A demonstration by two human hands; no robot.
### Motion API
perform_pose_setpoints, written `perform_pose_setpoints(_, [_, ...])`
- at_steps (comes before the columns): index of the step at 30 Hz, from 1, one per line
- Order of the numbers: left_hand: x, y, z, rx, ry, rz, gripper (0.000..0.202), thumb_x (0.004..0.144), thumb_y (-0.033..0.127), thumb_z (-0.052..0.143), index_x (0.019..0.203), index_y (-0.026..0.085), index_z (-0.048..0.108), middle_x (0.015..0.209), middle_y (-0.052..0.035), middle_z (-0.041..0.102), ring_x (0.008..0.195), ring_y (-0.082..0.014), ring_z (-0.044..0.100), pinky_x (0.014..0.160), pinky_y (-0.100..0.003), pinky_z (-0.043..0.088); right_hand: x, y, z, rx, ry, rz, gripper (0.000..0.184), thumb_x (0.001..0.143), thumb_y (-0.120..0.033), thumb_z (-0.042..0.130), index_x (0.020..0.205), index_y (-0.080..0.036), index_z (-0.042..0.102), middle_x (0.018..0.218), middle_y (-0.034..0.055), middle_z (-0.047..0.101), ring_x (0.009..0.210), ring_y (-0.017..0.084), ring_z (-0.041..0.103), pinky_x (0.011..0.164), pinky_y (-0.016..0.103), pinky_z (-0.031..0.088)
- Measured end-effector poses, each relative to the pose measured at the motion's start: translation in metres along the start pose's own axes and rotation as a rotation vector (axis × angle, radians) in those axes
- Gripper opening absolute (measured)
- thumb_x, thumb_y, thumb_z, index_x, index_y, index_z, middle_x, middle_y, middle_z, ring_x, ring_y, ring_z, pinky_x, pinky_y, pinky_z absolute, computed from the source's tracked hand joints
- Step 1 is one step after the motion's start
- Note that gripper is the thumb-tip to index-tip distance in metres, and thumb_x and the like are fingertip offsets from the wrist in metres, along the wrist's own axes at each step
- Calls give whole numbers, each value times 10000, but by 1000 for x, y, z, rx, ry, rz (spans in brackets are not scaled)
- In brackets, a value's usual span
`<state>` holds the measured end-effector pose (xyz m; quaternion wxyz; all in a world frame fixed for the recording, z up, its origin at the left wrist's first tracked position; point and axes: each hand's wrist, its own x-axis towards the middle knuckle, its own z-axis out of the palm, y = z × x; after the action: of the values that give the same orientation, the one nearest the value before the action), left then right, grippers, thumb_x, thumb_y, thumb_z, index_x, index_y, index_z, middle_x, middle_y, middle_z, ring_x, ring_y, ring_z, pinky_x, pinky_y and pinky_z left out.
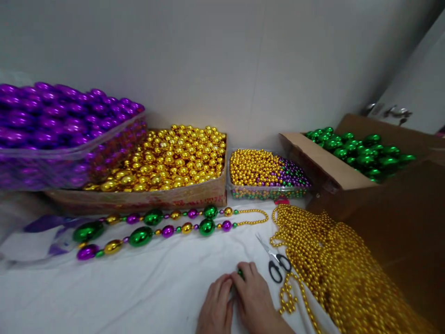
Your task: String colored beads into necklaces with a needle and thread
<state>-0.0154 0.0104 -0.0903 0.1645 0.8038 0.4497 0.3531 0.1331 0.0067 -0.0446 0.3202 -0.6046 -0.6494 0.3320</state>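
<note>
My right hand is closed on a shiny green bead, which peeks out between thumb and fingers. Pressed up against it, my left hand has its fingers curled together; what they hold is hidden. Both hands rest low over the white cloth. Just right of them lie black-handled scissors with blades slightly apart, and a short loose length of gold beads. Beyond the hands, a finished-looking necklace of green, gold and purple beads is stretched out in a long loop.
A large heap of gold bead strands covers the right side. Along the wall stand a tub of purple beads, a box of gold beads, a small tub of mixed beads and a cardboard box of green beads.
</note>
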Motion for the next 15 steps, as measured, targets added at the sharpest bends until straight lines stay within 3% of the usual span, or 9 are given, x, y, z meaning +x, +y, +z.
perform_pose_setpoints(3, [2,-1,-8,57,-40,65,441,810,129,491,1227,262,550,1235,-86,618,1111,-249,595,920,-362,528,-5,1,-9,-331,-131,-120,553,708,-100,565,1247,-226,570,1254,125,528,1120,322,434,914,461,397])
perform_pose_setpoints(5, [11,3,-16,76,-74,76,406,808,124,497,1178,271,577,1271,-84,593,1123,-248,584,918,-359,525,-2,-1,-26,-278,-125,-157,547,743,-145,594,1280,-238,553,1243,106,552,1108,295,464,920,426,409])
perform_pose_setpoints(7, [34,10,-24,85,-117,75,320,824,141,493,1090,273,613,1257,-79,594,1101,-248,586,908,-369,520,10,-2,-51,-157,-11,-176,425,785,-206,612,1206,-258,615,1132,76,620,1041,260,523,901,388,423])
perform_pose_setpoints(9, [73,20,-31,87,-175,80,240,853,174,474,1019,255,628,1159,-80,631,1032,-245,594,889,-386,508,33,3,-84,-51,186,-169,204,811,-255,613,993,-252,705,943,56,671,918,238,580,827,356,450])
perform_pose_setpoints(11, [129,30,-34,80,-230,125,215,871,184,451,1000,222,620,1040,-79,650,999,-247,573,890,-401,478,63,14,-120,-29,325,-147,156,852,-291,565,878,-228,705,867,57,674,844,225,599,748,334,466])
perform_pose_setpoints(15, [260,40,-21,156,-79,218,220,906,220,420,1013,179,608,1030,-98,620,1024,-245,522,916,-384,421,130,46,-197,-105,607,-69,225,910,-290,477,878,-177,668,886,64,668,855,214,605,778,351,470])
